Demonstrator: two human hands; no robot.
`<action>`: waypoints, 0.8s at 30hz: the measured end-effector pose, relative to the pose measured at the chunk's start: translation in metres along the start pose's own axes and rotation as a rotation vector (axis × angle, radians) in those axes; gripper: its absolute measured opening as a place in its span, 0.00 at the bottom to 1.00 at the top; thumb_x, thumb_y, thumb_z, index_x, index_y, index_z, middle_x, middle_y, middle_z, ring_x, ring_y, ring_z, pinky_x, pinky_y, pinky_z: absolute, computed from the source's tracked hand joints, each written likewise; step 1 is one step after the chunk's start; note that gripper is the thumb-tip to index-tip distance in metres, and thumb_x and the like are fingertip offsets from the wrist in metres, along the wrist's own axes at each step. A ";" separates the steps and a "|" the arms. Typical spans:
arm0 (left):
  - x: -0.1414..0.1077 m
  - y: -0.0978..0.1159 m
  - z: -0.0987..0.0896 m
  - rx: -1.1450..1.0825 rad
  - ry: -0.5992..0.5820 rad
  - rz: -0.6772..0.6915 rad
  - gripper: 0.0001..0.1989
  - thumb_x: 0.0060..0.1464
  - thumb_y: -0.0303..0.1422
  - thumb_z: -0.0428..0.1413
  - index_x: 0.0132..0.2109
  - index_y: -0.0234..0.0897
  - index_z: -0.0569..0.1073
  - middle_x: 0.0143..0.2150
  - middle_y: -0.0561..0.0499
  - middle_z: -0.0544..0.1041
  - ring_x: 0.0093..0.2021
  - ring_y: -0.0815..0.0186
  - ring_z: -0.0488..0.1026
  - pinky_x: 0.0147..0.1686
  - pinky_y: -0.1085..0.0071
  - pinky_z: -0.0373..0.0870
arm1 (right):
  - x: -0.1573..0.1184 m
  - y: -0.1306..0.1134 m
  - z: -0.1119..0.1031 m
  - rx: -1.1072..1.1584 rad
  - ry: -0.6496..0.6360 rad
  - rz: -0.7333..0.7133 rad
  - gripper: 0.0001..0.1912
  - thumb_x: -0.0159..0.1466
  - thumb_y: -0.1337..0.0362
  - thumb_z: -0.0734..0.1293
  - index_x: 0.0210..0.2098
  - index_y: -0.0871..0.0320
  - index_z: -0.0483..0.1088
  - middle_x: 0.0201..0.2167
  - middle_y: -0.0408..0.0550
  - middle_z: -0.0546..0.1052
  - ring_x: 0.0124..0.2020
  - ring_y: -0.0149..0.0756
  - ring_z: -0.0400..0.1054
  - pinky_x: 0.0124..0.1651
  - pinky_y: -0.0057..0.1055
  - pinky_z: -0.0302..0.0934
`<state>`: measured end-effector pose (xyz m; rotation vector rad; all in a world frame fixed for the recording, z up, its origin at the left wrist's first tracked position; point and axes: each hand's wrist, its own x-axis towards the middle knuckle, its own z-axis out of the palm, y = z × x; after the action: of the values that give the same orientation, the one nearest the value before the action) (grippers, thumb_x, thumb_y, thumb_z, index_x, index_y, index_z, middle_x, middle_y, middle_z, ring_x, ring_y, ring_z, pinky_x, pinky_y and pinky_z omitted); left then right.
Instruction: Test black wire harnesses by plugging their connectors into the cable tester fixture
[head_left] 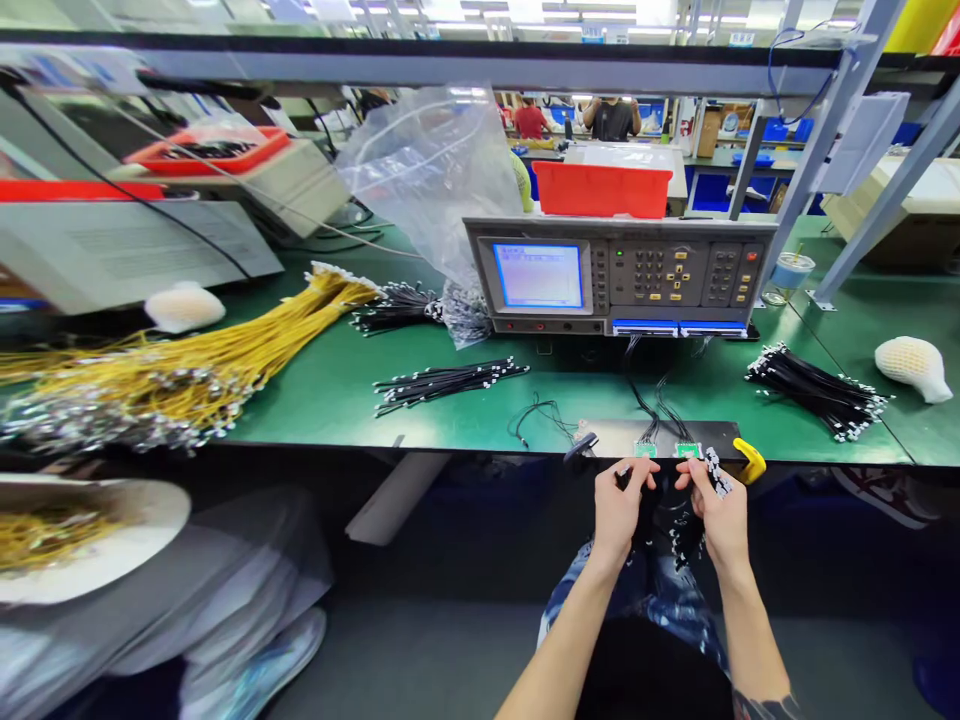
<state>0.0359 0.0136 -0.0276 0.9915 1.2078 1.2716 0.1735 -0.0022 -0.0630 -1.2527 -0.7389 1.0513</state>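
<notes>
My left hand (pixel 621 505) is closed in a pinch just below a small green connector board (pixel 645 450). Dark strands show between its fingers, seemingly black cables, though the fingers hide most of them. Beside it, my right hand (pixel 720 510) is closed around a bunch of black cables whose white connectors (pixel 718 474) stick out over the knuckles. More white plug ends (pixel 679 540) hang between the hands, above my lap. A second green connector board (pixel 687 450) sits just above my right fingertips. Both boards lie on a metal fixture plate (pixel 600 437) at the table edge.
A tester with a lit screen (pixel 537 275) stands behind, wired to the boards. Black cable bundles lie left (pixel 450 383) and right (pixel 817 390). Yellow cables (pixel 247 350) fill the far left. A yellow hook-shaped piece (pixel 750 461) juts from the fixture. Someone's leg (pixel 247 560) is at left.
</notes>
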 end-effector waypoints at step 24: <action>-0.034 0.017 -0.025 -0.057 -0.619 -0.252 0.44 0.58 0.59 0.61 0.72 0.41 0.61 0.26 0.57 0.71 0.23 0.71 0.60 0.24 0.75 0.51 | -0.031 -0.031 0.000 -0.110 -0.419 0.006 0.19 0.57 0.49 0.80 0.33 0.58 0.80 0.15 0.39 0.71 0.15 0.35 0.67 0.22 0.30 0.63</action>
<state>0.0113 -0.0211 -0.0109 1.0487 0.7752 0.7152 0.1687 -0.0304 -0.0295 -1.1379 -1.1245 1.3114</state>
